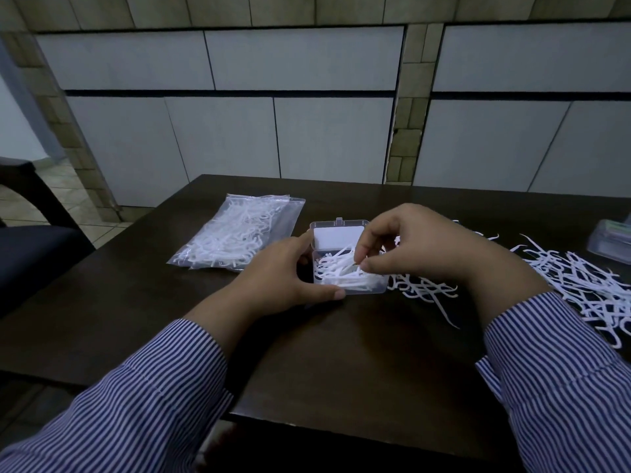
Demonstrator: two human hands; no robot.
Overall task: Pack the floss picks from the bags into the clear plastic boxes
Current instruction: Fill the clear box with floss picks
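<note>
A small clear plastic box (374, 289) sits open on the dark table, its lid (336, 235) tipped back, with white floss picks (336, 271) piled inside. My left hand (285, 273) grips the box's left side, thumb along its front edge. My right hand (415, 245) hovers over the box's right half, thumb and fingers pinched on floss picks at the pile's top. A sealed clear bag of floss picks (237, 233) lies to the left. Loose floss picks (587, 291) are scattered on the right.
Another clear plastic box (611, 242) rests at the far right edge of view. The table's near edge (341, 421) runs just below my forearms. A dark chair (30, 247) stands left of the table, and a tiled wall rises behind.
</note>
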